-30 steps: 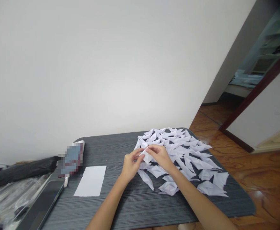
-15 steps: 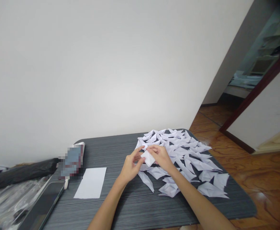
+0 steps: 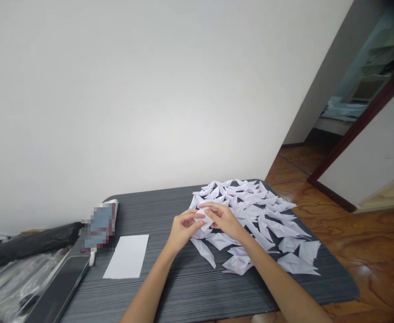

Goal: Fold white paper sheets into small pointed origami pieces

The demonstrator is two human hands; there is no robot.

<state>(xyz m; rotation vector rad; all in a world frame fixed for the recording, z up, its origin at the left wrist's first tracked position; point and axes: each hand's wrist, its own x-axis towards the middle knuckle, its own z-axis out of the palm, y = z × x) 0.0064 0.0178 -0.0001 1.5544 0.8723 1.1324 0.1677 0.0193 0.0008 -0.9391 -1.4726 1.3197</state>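
Note:
A small folded piece of white paper [image 3: 206, 220] is pinched between both hands, above the dark table. My left hand [image 3: 184, 228] grips its left side with thumb and fingers. From the right, my right hand [image 3: 223, 218] holds it, the fingers partly covering its top and edge. Many folded paper boats [image 3: 247, 197] lie spread behind and to the right of the hands, several of them just under the wrists. One narrow boat [image 3: 203, 252] lies right below the held paper.
A flat stack of white paper [image 3: 127, 256] lies on the left of the dark table [image 3: 170, 202]. Farther left are a blurred-out object [image 3: 99, 226] and a dark-screened phone or tablet [image 3: 60, 287]. Clear plastic wrapping [image 3: 8, 287] and a black roll [image 3: 28, 244] lie beyond.
Both hands have shifted slightly left with the folded paper. The left fingers have closed in on it, and the paper has turned and is more covered now.

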